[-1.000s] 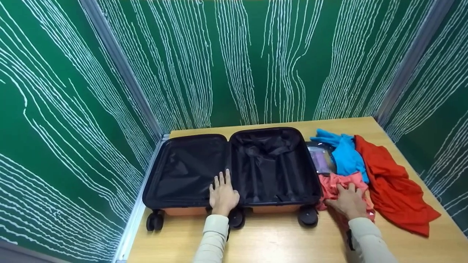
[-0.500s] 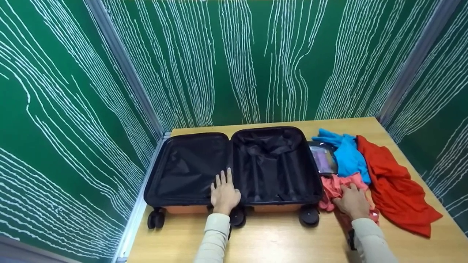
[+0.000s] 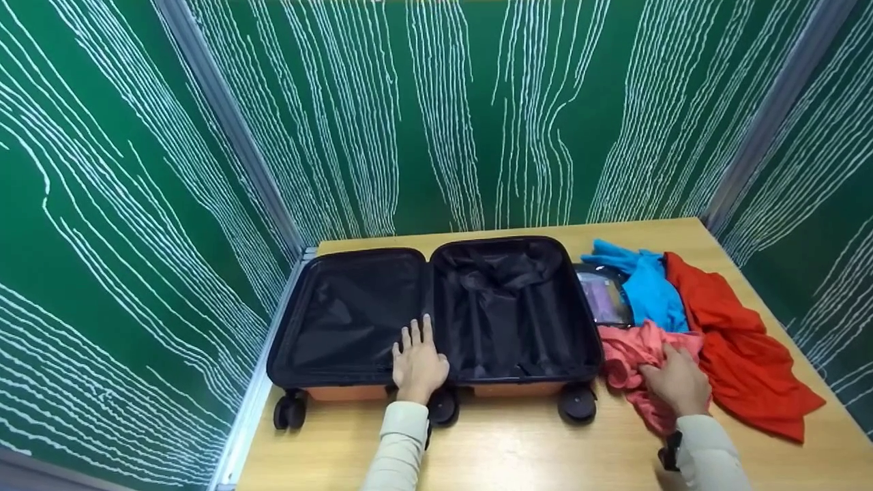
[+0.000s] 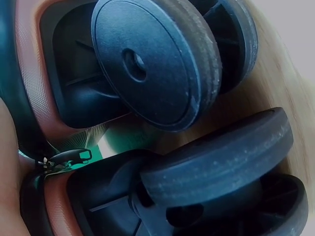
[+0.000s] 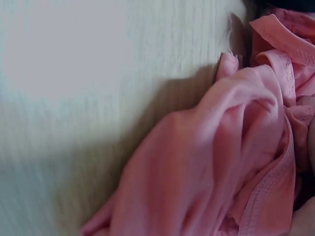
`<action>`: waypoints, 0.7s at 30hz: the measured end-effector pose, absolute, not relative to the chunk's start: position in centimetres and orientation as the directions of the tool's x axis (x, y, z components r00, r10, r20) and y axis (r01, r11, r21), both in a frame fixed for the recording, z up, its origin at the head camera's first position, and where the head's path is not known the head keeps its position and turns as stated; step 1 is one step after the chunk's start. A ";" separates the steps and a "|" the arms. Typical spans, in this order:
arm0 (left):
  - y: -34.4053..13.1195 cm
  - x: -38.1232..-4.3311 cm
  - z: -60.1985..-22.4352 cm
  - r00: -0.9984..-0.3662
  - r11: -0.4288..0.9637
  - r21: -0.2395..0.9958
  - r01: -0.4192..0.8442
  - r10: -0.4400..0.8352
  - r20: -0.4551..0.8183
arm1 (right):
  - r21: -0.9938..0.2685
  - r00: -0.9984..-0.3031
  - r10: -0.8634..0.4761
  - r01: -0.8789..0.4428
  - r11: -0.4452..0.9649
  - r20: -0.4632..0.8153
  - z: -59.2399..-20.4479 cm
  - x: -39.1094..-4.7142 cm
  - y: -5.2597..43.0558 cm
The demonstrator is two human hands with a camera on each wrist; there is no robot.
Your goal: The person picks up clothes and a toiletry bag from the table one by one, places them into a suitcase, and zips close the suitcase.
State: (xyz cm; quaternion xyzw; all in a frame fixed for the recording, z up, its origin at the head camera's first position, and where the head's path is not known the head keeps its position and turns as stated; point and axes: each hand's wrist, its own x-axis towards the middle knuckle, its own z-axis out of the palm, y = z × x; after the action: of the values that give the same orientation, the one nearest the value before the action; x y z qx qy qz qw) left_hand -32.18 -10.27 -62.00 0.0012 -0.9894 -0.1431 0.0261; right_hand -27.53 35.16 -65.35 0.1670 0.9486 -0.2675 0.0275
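An opened suitcase (image 3: pixel 515 320) with black lining and an orange shell lies flat, its two halves side by side. My left hand (image 3: pixel 419 368) rests with spread fingers on the front rim where the halves meet. In the left wrist view, the suitcase wheels (image 4: pixel 147 64) and a zipper pull (image 4: pixel 74 156) show close beside that hand. To the right of the suitcase, my right hand (image 3: pixel 682 385) grips a crumpled pink garment (image 3: pixel 634 348) between thumb and fingers. Folds and stitched hems of the pink garment (image 5: pixel 197 157) fill much of the right wrist view; most fingertips are hidden there.
Behind the pink garment lie a blue garment (image 3: pixel 651 286) and a clear pouch (image 3: pixel 603 296) with something purple inside. A red cloth (image 3: pixel 743 354) spreads along the right side of the wooden table (image 3: pixel 505 450). Green panels (image 3: pixel 518 116) with white lines enclose the table.
My right hand has moved slightly right and toward the front, drawing the pink garment together and partly over the red cloth. The left hand stays on the suitcase rim.
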 end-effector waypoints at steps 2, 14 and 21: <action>-10.2 -32.1 -62.0 -0.998 0.959 0.284 0.005 -0.011 0.056 | -0.532 -0.938 0.317 0.342 0.774 -0.141 -65.3 -27.3 35.4; -10.2 -32.0 -62.2 -0.998 0.961 0.276 0.008 -0.012 0.069 | -0.671 -0.915 0.400 0.330 0.664 -0.055 -65.9 -26.3 36.4; -10.2 -32.1 -62.2 -0.999 0.966 0.257 0.008 -0.006 0.053 | -0.706 -0.893 0.446 0.354 0.614 -0.060 -66.3 -25.8 36.8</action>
State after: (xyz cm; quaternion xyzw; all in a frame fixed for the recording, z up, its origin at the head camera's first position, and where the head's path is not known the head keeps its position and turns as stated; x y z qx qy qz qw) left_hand -32.13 -10.25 -62.24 -0.0004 -0.9912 -0.1295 0.0265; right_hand -25.85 36.75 -66.32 0.2230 0.8963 -0.3785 -0.0608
